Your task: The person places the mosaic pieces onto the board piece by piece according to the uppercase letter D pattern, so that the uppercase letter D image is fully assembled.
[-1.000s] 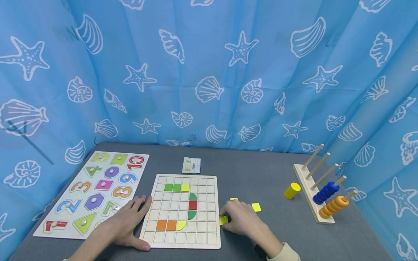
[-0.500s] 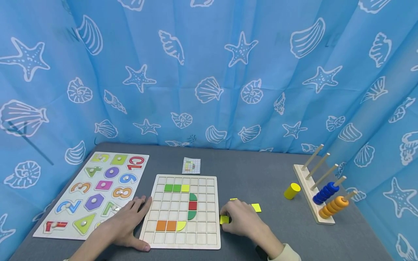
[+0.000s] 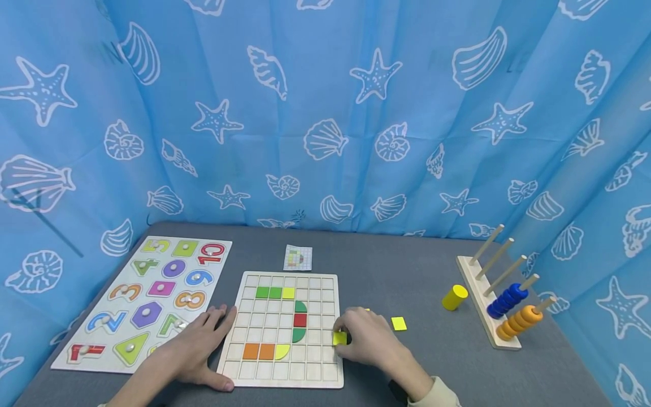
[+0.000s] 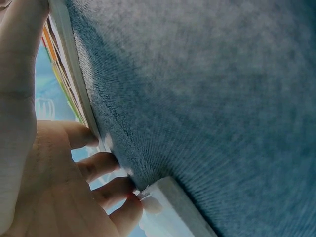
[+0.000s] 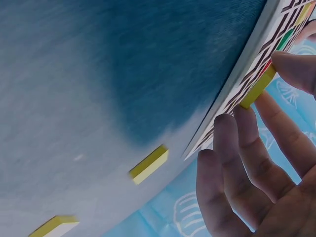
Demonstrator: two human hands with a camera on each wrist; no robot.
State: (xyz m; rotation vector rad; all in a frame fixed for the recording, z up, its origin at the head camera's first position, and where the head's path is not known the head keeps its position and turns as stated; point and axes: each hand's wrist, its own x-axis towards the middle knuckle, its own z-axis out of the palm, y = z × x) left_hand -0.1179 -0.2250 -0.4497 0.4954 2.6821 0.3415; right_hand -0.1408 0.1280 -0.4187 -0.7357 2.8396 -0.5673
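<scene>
A wooden grid board (image 3: 315, 370) lies on the grey table with green, red, orange and yellow tiles in some of its cells. My left hand (image 3: 200, 346) rests at its left edge, thumb and fingers spread, holding nothing. Over the board's right edge, my right hand (image 3: 367, 336) pinches a yellow square tile (image 3: 339, 338) between thumb and fingers. The right wrist view shows this yellow tile (image 5: 259, 86) edge-on, just above the grid. Two more yellow tiles lie on the table: one tile (image 3: 399, 323) right of the hand, the other mostly hidden behind it.
A number and shape puzzle board (image 3: 152, 305) lies at the left, partly under the left arm. Behind the grid is a small pattern card (image 3: 298, 258). To the right stand a yellow cylinder (image 3: 455, 297) and a bead stacker (image 3: 490, 302) with blue and orange rings.
My right hand has moved left with the yellow tile, from beside the board to over its right edge. The left hand stays in place.
</scene>
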